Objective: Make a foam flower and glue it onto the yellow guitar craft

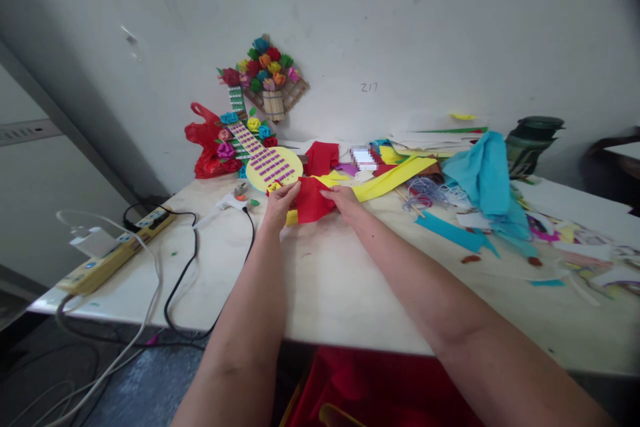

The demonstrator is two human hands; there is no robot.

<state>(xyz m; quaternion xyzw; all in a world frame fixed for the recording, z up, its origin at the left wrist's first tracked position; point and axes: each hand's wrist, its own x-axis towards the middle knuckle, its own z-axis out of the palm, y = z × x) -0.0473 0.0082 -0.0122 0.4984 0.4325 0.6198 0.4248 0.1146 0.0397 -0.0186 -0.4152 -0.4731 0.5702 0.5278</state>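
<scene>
A piece of red crepe paper (314, 201) is stretched between my two hands above the table. My left hand (281, 208) pinches its left edge, with the fingers closed. At the right edge, my right hand (346, 201) grips it between thumb and fingers. Just behind my left hand lies a yellow guitar-shaped craft (274, 169) with purple strips and paper flowers along its neck. Yellow crepe paper (395, 177) stretches out behind my right hand, and another folded red piece (321, 157) lies beyond. A white glue gun (233, 201) rests left of my left hand.
A yellow power strip (117, 250) with a white charger (95, 241) and loose cables lies at the left. Blue crepe paper (481, 177), yarn (425, 192) and scraps spread over the right side, near a dark green bottle (531, 147). A flower decoration (273, 73) leans against the wall.
</scene>
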